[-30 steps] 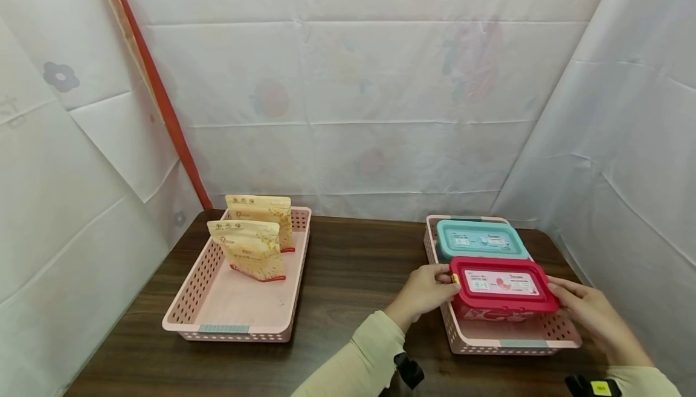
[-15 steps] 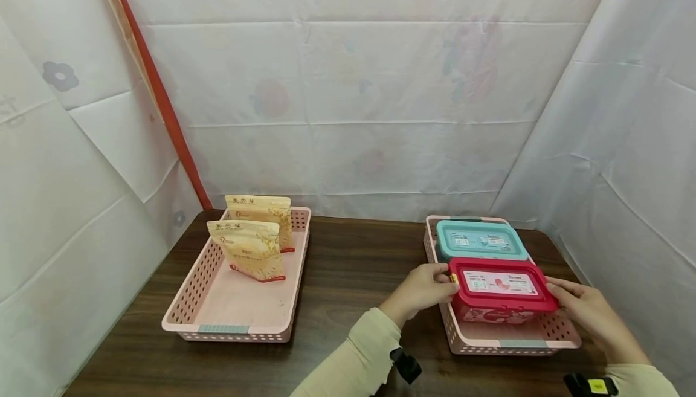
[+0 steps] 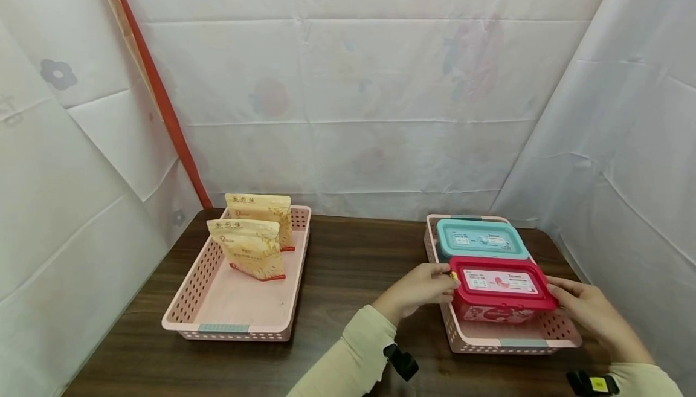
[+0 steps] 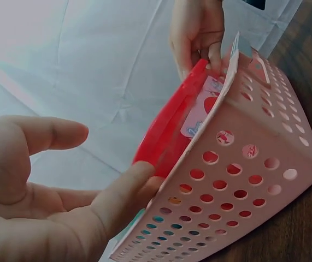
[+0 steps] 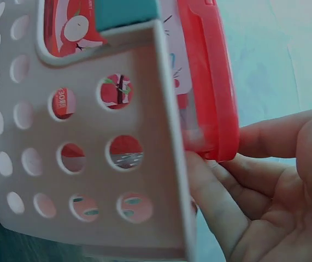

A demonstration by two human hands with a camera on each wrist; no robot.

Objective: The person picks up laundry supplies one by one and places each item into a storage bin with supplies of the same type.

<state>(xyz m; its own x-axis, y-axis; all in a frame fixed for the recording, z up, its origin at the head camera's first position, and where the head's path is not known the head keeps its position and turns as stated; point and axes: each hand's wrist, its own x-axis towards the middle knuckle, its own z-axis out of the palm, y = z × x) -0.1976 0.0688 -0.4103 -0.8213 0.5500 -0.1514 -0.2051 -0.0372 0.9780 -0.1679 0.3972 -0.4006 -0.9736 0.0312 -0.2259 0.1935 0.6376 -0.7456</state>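
A red lidded plastic box with a pink-and-white label sits in the right pink basket, in front of a teal box of the same shape. At the box's left end is my left hand. The left wrist view shows its fingertips against the lid's edge and one digit held away from it. My right hand grips the opposite end; in the right wrist view its digits close around the lid's end, just outside the perforated basket wall. The box's underside is hidden in the basket.
On the left of the dark wooden table stands another pink basket, with two cream-yellow pouches upright in its far half, a front pouch and a rear pouch. White patterned sheeting encloses the back and sides.
The left hand has shifted slightly left, and its thumb has drawn back from the lid's end. The red box has settled a little in the basket; the right hand stays at its end.
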